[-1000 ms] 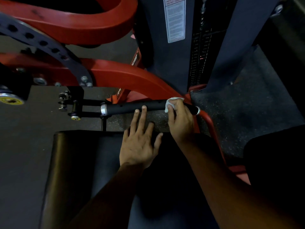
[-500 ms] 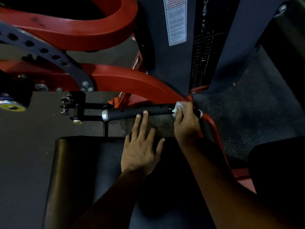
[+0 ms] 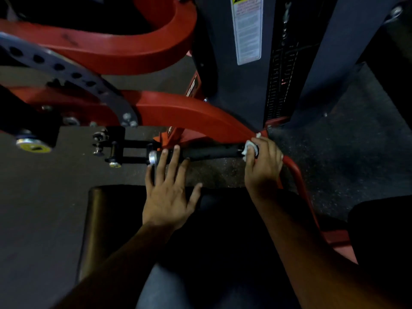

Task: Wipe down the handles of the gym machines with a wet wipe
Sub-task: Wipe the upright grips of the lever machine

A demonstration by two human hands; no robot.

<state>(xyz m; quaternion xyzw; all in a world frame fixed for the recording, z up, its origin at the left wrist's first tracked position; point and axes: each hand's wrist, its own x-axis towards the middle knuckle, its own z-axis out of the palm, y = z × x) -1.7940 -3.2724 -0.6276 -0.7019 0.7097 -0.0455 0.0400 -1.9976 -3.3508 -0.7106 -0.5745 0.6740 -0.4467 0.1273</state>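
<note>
Handle wiped at its right end, 2 hands on 1 bar

Handle (image 3: 209, 152) is the landmark: 1 black foam-covered bar lying level, its long axis running left to right across the view, silver collar (image 3: 153, 157) at the left end and the right end meeting the red frame (image 3: 182, 112) of the machine. Behind the handle rises 1 dark weight-stack tower (image 3: 252, 90) carrying 1 white instruction label (image 3: 247, 30). Nearer the person than the handle sits 1 black seat pad (image 3: 111, 219), largely covered by both forearms. Left of the handle, 1 grey curved plate (image 3: 66, 72) with a row of holes arcs over the red frame.

Both arms reach forward from the bottom of the view. The left hand (image 3: 169, 192) lies palm down with its fingers straight and spread, fingertips resting on the handle's left part just beside the collar, thumb out to the side above the pad's far edge. The right hand (image 3: 263, 166) curls over the handle's right end, its fingers and thumb wrapped round the bar and pinching 1 white wet wipe (image 3: 248, 146) against it; a ring (image 3: 282, 156) shows on 1 finger. The wipe is bunched, peeking out at the thumb side of that hand, touching the foam.
</note>
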